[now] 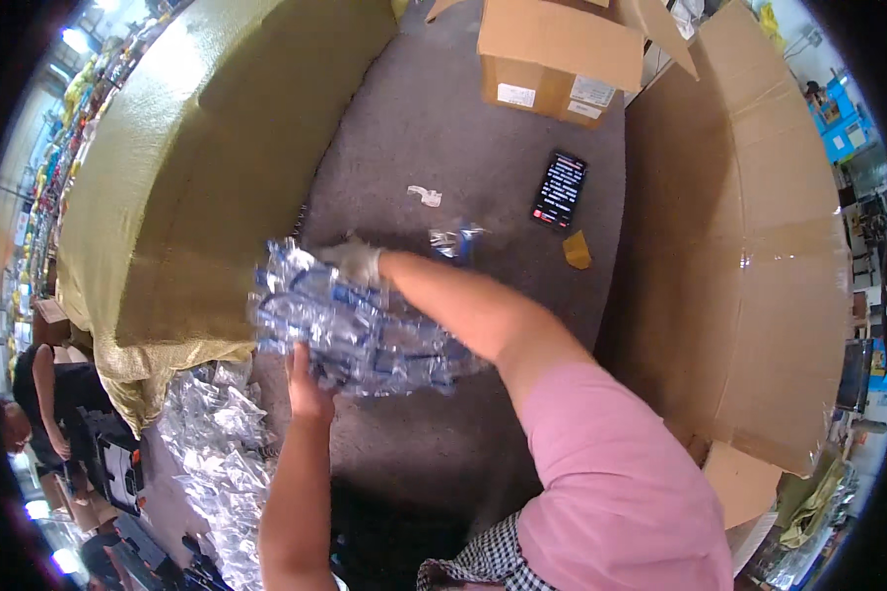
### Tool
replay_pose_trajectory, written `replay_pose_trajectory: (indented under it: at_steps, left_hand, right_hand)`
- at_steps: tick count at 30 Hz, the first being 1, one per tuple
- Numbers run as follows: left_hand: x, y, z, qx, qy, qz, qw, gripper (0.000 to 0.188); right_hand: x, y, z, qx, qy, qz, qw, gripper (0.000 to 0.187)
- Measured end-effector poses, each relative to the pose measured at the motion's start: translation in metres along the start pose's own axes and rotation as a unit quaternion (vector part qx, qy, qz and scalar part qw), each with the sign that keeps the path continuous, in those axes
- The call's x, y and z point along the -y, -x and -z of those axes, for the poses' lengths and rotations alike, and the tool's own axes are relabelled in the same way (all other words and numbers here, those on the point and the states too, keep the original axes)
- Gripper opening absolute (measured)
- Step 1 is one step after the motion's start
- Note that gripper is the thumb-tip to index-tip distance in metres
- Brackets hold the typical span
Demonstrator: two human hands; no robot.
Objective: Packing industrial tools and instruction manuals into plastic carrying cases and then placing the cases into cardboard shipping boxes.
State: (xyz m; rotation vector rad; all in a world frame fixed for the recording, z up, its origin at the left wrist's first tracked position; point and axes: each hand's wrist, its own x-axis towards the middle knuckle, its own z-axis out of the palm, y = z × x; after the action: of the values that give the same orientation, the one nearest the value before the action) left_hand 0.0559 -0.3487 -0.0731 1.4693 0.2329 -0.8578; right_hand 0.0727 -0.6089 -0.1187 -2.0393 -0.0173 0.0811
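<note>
A bundle of shiny clear plastic packets with blue parts inside (365, 330) is held up over the grey surface, left of the middle. My left hand (310, 392) grips its near left side, thumb up against the plastic and the other fingers hidden beneath. My right hand (357, 260), in a pale glove, is at the bundle's far edge with the arm reaching across. Motion smears its fingers, so their grip is unclear. Just beyond the bundle lies a small similar packet (455, 240) on the grey surface (443, 118).
A phone with a lit screen (560, 189), a yellow-brown scrap (577, 250) and a white scrap (425, 196) lie farther off. An open carton (552, 59) stands at the back, a tall cardboard wall (729, 236) at right. Large yellowish wrapped bales (217, 167) and silvery packets (217, 433) occupy the left.
</note>
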Motion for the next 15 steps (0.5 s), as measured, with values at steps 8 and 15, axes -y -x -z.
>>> replay_pose_trajectory:
  at_steps: [8,15]
  left_hand:
    - [0.035,0.103,0.081,-0.127,-0.062,0.09,0.986,0.067]
    - [0.117,0.092,0.174,0.111,-0.544,-0.203,0.807,0.04]
  right_hand:
    - [0.07,0.051,-0.102,0.053,0.099,0.004,0.994,0.063]
    - [0.126,0.073,-0.054,-0.049,0.018,-0.087,0.995,0.035]
